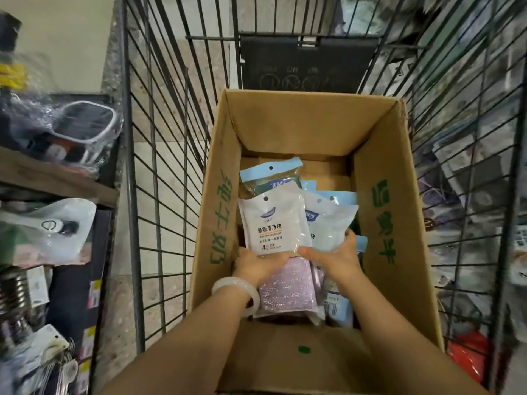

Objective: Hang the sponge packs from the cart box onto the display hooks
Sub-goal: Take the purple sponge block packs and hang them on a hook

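An open cardboard box (382, 178) with green print stands inside a wire cart (159, 138). Several sponge packs lie in it. Both my hands reach into the box and hold a small stack of packs by the bottom edge. My left hand (256, 265), with a pale bangle on the wrist, grips the lower edge of the front white pack (273, 220). My right hand (336, 256) holds the bottom of the blue-topped pack (330, 223) behind it. A purple glittery sponge pack (288, 289) lies underneath my hands.
The cart's wire sides rise on the left, right and far end. Shelves with bagged goods (48, 229) and a white-rimmed container (85, 124) stand to the left. Blurred packaged goods (470, 166) line the right side. Tiled floor (171, 89) shows through the wires.
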